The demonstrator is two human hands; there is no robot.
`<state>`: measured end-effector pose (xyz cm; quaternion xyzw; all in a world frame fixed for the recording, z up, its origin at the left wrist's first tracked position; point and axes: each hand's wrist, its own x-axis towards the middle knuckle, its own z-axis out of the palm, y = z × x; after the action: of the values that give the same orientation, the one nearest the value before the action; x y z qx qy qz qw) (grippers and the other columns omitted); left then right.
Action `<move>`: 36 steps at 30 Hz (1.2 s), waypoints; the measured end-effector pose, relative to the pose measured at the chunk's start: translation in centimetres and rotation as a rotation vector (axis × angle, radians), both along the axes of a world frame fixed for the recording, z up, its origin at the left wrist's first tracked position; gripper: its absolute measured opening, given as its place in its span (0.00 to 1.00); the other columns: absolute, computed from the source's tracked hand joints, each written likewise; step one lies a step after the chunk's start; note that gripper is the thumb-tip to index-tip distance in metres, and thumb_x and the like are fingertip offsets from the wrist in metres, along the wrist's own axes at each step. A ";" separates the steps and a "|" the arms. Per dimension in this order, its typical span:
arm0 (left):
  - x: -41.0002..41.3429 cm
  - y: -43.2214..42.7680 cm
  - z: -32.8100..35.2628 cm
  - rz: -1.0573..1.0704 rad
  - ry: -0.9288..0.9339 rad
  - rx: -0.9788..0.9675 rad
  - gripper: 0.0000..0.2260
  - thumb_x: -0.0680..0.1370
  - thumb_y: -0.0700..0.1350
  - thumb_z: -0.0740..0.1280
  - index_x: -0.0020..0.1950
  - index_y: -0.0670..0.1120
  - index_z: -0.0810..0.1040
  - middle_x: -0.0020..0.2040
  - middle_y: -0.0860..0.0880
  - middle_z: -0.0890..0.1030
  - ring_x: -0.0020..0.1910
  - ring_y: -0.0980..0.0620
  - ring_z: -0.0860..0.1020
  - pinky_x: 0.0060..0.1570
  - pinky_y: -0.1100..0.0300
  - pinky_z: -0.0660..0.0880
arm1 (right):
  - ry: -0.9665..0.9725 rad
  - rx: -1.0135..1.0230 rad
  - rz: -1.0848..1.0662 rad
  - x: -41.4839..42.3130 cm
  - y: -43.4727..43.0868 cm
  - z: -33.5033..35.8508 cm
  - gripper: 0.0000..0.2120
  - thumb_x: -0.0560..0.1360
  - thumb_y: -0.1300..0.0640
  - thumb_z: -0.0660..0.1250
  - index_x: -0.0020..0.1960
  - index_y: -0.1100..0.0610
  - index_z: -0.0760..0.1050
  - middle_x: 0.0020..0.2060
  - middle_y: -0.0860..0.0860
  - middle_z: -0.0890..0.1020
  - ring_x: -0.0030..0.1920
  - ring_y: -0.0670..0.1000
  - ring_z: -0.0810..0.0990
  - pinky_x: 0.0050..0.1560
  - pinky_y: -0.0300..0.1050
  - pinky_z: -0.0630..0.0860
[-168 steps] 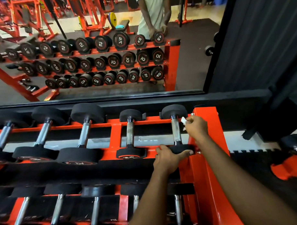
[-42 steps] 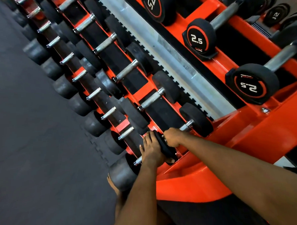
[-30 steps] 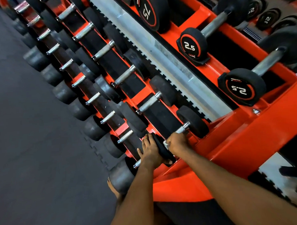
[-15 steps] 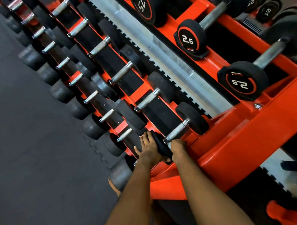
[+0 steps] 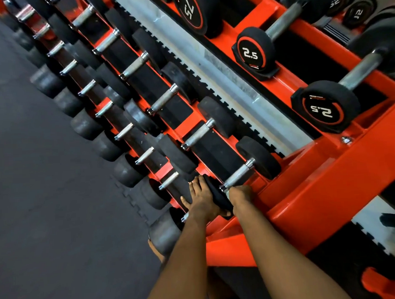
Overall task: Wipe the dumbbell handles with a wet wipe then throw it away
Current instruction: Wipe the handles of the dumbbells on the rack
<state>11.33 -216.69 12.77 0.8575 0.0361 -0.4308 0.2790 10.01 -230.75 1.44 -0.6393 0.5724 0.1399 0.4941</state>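
An orange steel rack [image 5: 327, 189] runs away up the frame, its three tiers loaded with black-headed dumbbells, and its thick end post is the nearest part. Just left of that post, on the middle tier, lies the end dumbbell [image 5: 258, 157], its knurled steel handle [image 5: 237, 174] bare for most of its length. The left hand [image 5: 201, 201] grips that dumbbell's near head [image 5: 216, 193], fingers laid over the face and thumb hooked under its edge. The right hand [image 5: 240, 194], beside the post, is curled tight at the near end of the handle. A pale sliver at its fingers seems to be the wet wipe [image 5: 227, 192], though little of it shows.

Above the post, on the top tier, sit two heads marked 2.5 [image 5: 325, 108]. Left of the post and beyond the lowest tier spreads a dark grey rubber floor [image 5: 48, 199] of interlocking tiles with toothed seams. A pale strip [image 5: 222, 65] of bare flooring shows through the rack between tiers.
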 end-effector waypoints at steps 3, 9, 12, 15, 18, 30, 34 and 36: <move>0.0 0.0 0.4 0.006 0.009 0.010 0.68 0.61 0.53 0.85 0.81 0.47 0.35 0.82 0.49 0.37 0.81 0.48 0.36 0.74 0.31 0.39 | 0.052 0.004 0.139 1.6 1.2 9.1 0.17 0.65 0.65 0.68 0.53 0.70 0.80 0.41 0.58 0.83 0.40 0.57 0.83 0.39 0.48 0.79; -0.1 -0.1 0.3 0.010 0.012 0.009 0.68 0.62 0.53 0.85 0.82 0.47 0.35 0.83 0.48 0.37 0.81 0.46 0.36 0.74 0.29 0.39 | -0.036 -0.400 0.787 4.6 1.5 15.4 0.14 0.76 0.63 0.62 0.59 0.56 0.80 0.55 0.56 0.81 0.56 0.58 0.79 0.51 0.46 0.73; 0.0 -0.2 0.2 0.008 0.012 0.020 0.68 0.61 0.54 0.85 0.82 0.47 0.35 0.83 0.49 0.37 0.81 0.46 0.36 0.74 0.29 0.39 | 0.105 -0.528 1.143 4.9 1.4 13.0 0.15 0.77 0.63 0.62 0.58 0.52 0.82 0.55 0.56 0.82 0.51 0.58 0.81 0.49 0.46 0.77; 0.0 -0.2 0.2 0.019 0.024 0.014 0.67 0.62 0.53 0.84 0.82 0.47 0.35 0.83 0.49 0.37 0.81 0.46 0.35 0.74 0.29 0.38 | 0.100 -0.536 1.616 3.7 0.9 11.4 0.14 0.77 0.62 0.60 0.58 0.55 0.80 0.56 0.55 0.80 0.57 0.58 0.80 0.57 0.51 0.77; 0.0 -0.2 0.2 0.027 0.027 0.012 0.68 0.61 0.53 0.85 0.82 0.47 0.35 0.83 0.49 0.37 0.81 0.46 0.36 0.74 0.29 0.38 | 0.082 -0.625 1.791 4.1 -0.9 11.9 0.14 0.77 0.60 0.59 0.59 0.53 0.78 0.57 0.54 0.80 0.58 0.57 0.79 0.61 0.52 0.75; 0.0 -0.3 0.2 0.027 0.040 0.014 0.68 0.62 0.52 0.85 0.82 0.48 0.34 0.82 0.50 0.36 0.81 0.46 0.35 0.74 0.29 0.38 | 0.186 -0.884 1.800 2.8 0.8 12.1 0.14 0.80 0.64 0.56 0.59 0.58 0.79 0.54 0.54 0.82 0.53 0.57 0.83 0.48 0.50 0.80; 0.0 -0.2 0.2 0.033 0.039 0.004 0.68 0.61 0.53 0.85 0.81 0.48 0.34 0.82 0.50 0.36 0.81 0.46 0.34 0.73 0.29 0.37 | 0.292 -1.039 1.616 4.5 -1.0 13.8 0.11 0.78 0.66 0.61 0.56 0.58 0.80 0.52 0.54 0.82 0.52 0.55 0.83 0.47 0.47 0.80; 0.0 -0.1 0.1 0.035 0.038 0.004 0.68 0.62 0.53 0.85 0.81 0.48 0.34 0.82 0.50 0.36 0.81 0.46 0.34 0.73 0.29 0.37 | 0.256 -1.034 1.625 4.3 -0.3 13.7 0.11 0.78 0.66 0.61 0.55 0.59 0.81 0.50 0.54 0.83 0.51 0.55 0.83 0.47 0.47 0.80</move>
<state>11.36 -216.83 12.87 0.8490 0.0575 -0.4419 0.2840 14.32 -231.03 15.17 -0.9577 -0.0032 0.2381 -0.1613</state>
